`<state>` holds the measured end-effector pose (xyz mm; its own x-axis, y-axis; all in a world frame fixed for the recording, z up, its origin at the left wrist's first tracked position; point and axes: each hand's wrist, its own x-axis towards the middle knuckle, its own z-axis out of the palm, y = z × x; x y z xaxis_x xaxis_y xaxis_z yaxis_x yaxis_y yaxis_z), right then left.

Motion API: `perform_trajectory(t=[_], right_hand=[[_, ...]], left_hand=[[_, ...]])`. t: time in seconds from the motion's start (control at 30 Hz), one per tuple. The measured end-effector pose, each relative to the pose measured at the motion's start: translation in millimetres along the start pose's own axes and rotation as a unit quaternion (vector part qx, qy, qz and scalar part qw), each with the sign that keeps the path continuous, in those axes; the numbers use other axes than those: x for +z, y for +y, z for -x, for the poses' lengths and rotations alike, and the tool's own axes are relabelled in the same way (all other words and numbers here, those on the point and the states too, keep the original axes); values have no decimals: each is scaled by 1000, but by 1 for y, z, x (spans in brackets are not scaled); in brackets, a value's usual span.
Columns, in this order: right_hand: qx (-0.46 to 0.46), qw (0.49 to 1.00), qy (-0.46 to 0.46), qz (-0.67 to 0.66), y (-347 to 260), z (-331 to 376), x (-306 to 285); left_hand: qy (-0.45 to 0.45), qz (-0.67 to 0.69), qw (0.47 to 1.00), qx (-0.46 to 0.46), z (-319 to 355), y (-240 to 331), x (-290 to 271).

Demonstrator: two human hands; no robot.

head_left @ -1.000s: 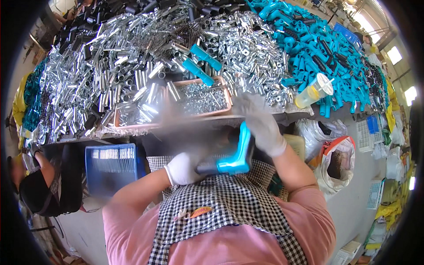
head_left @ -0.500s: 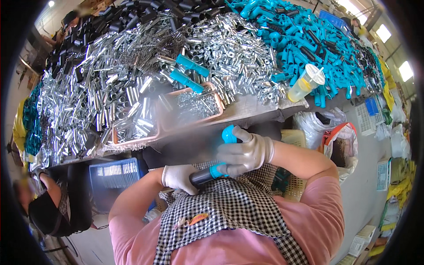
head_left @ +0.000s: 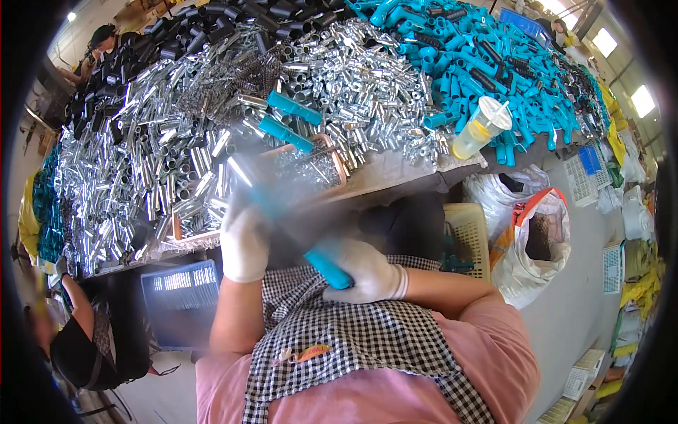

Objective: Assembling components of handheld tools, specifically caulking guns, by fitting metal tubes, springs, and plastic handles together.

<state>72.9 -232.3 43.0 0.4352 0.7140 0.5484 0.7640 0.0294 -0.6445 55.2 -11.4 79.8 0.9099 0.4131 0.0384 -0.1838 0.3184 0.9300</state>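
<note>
My right hand (head_left: 364,272), in a white glove, is wrapped around a teal plastic handle (head_left: 326,266) with a dark end, held in front of my apron. My left hand (head_left: 244,244), also gloved, is raised at the front edge of the parts bin (head_left: 176,226). Its fingers are smeared by motion. A blurred teal shape (head_left: 270,203) shows beside these fingers, and a dark blur lies between it and the handle. Whether they are one piece, I cannot tell. Two teal handles (head_left: 286,134) lie across the bin's far side, which holds small metal parts.
Heaps of silver metal tubes (head_left: 155,152), black sleeves (head_left: 205,28) and teal handles (head_left: 459,78) cover the bench. A lidded drink cup (head_left: 482,131) stands near its edge. Below are a blue crate (head_left: 180,297), a yellow basket (head_left: 470,237) and white sacks (head_left: 530,247). A co-worker (head_left: 85,332) sits at left.
My left hand has left the black tube at my apron and moved up and forward to the bin. My right hand has come down nearer my body, now gripping the teal handle.
</note>
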Motion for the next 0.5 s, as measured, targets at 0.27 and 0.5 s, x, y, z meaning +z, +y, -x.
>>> perform_trajectory(t=[0.27, 0.5], right_hand=[[360, 876, 65, 315, 59, -14, -108], [505, 801, 83, 310, 174, 18, -184]], left_hand=[[-222, -143, 964, -24, 12, 3, -12], [-322, -243, 911, -81, 23, -5, -3]])
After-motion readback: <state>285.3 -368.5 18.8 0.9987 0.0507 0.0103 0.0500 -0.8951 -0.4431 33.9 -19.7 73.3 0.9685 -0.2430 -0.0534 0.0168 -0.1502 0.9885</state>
